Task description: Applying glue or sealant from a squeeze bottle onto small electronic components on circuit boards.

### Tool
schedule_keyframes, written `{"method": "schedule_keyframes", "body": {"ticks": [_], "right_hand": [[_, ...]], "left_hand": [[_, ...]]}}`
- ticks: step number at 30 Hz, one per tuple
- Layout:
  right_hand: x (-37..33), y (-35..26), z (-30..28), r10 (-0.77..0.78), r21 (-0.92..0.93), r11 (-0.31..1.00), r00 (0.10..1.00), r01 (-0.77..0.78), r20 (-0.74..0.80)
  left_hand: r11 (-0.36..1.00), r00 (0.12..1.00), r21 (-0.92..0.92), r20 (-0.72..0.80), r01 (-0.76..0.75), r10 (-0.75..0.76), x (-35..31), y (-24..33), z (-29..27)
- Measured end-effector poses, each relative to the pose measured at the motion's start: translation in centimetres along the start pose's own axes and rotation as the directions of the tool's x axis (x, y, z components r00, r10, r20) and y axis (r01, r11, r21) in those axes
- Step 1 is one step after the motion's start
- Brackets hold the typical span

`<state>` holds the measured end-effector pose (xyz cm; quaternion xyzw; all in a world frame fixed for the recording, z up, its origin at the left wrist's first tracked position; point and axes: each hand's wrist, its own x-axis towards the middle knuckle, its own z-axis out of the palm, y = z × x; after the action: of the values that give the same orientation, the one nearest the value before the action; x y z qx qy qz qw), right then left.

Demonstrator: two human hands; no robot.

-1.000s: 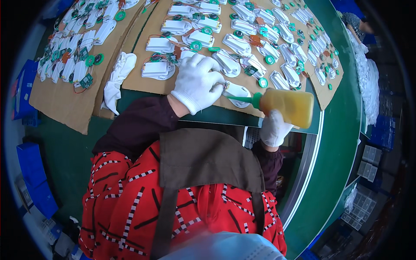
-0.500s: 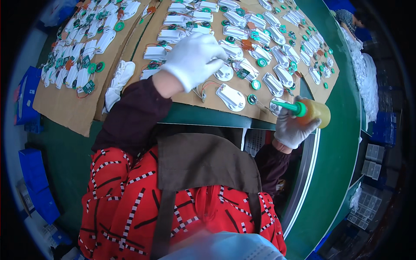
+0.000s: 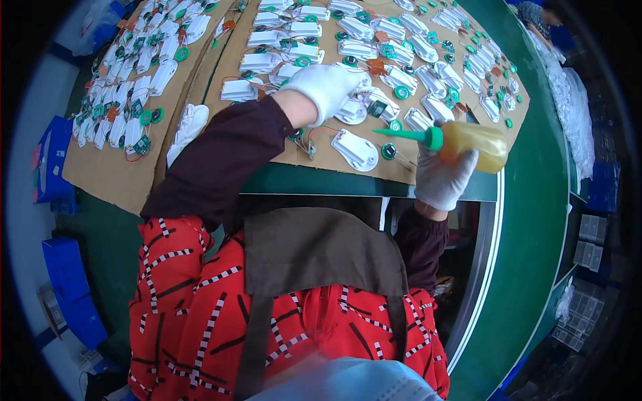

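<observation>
My right hand point(image 3: 443, 177), in a white glove, grips a squeeze bottle point(image 3: 478, 146) of yellowish liquid. The bottle lies nearly level, its long green nozzle point(image 3: 401, 134) pointing left over the work. My left hand point(image 3: 322, 92), also gloved, is over the white plastic housings, fingers curled down beside a rounded housing point(image 3: 351, 112); its fingertips are partly hidden, and what they hold I cannot make out. Just right of it lies a green circuit board point(image 3: 378, 108) with wires. Nearest me is a single white housing point(image 3: 354, 150), with a small round speaker point(image 3: 389, 152) beside it.
Cardboard sheets point(image 3: 100, 179) cover the green table, carrying rows of housings, wires and green round parts. A crumpled white glove point(image 3: 189, 130) lies at left. Blue bins point(image 3: 67, 267) stand further left. Another person point(image 3: 535, 23) is at far right, near clear plastic bags point(image 3: 568, 113).
My left hand has moved right and slightly down, its fingers lower among the housings. My right hand has raised the bottle, bringing its nozzle left toward the left hand.
</observation>
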<state>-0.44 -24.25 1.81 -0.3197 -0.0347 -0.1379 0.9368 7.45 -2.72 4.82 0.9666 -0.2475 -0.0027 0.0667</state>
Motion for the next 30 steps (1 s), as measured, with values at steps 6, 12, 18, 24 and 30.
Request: {"method": "schedule_keyframes", "body": {"ticks": [6, 12, 18, 24, 30], "right_hand": [[0.5, 0.7, 1.0, -0.069, -0.25, 0.964, 0.992, 0.094, 0.106], [0.2, 0.6, 1.4, -0.05, -0.364, 0.928, 0.995, 0.08, 0.089], [0.0, 0.1, 1.9, -0.038, -0.365, 0.929, 0.996, 0.067, 0.085], [0.3, 0.1, 1.9, -0.035, -0.381, 0.922, 0.995, 0.067, 0.092], [0.0, 0.5, 2.0, -0.043, -0.393, 0.917, 0.998, 0.061, 0.054]], "left_hand": [[0.96, 0.993, -0.278, 0.118, 0.027, 0.006, 0.9, -0.6, -0.9], [0.964, 0.98, -0.174, -0.037, -0.2, 0.197, 0.1, 0.8, -1.9], [0.992, 1.0, -0.125, 0.012, -0.023, 0.025, 0.7, 0.7, 0.6], [0.966, 0.994, -0.257, 0.108, 0.017, 0.011, 1.9, -0.8, 1.4], [0.996, 0.989, -0.094, 0.149, 0.003, 0.011, 2.0, -0.1, 1.0]]}}
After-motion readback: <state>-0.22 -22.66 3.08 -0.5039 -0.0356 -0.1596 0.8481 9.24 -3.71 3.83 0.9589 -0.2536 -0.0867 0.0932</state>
